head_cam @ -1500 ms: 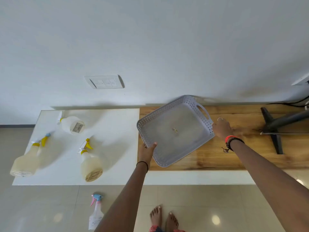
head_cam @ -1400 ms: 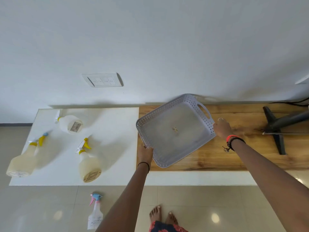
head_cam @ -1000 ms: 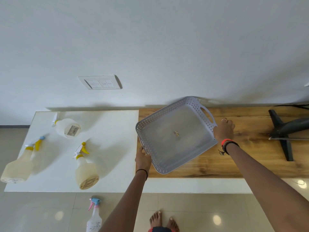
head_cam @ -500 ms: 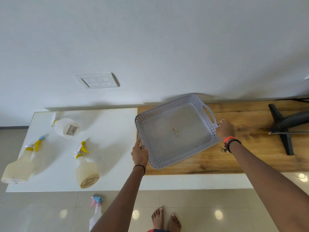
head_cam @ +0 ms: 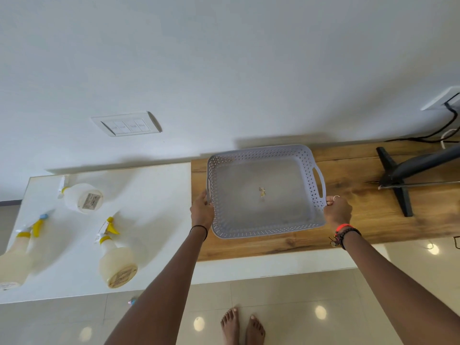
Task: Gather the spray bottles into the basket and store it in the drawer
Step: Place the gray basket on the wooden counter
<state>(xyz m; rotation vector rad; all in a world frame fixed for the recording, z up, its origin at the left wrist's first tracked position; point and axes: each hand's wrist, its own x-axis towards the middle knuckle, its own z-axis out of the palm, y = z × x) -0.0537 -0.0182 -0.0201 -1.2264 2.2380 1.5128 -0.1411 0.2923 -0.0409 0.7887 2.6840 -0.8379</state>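
Note:
A grey perforated basket point(head_cam: 308, 175) with two side handles is over the wooden top, holding nothing but a small scrap. My left hand point(head_cam: 202, 212) grips its left handle and my right hand point(head_cam: 337, 212) grips its right rim by the handle. Three spray bottles lie on the white top to the left: a white one point(head_cam: 82, 197) at the back, a yellowish one with a yellow trigger point(head_cam: 117, 260) nearer me, and another yellowish one point(head_cam: 12, 262) cut by the left edge. No drawer is in view.
The white top point(head_cam: 154, 195) and the wooden top point(head_cam: 373, 220) run along the wall. A black stand point(head_cam: 398, 180) sits on the wood at the right, with cables behind it. A small blue-pink object point(head_cam: 132, 301) shows on the tiled floor by my bare feet point(head_cam: 242, 324).
The basket has turned from a diagonal angle to square with the counter edge. My left hand has slid from its near corner up to the left handle; my right hand stays on the right rim.

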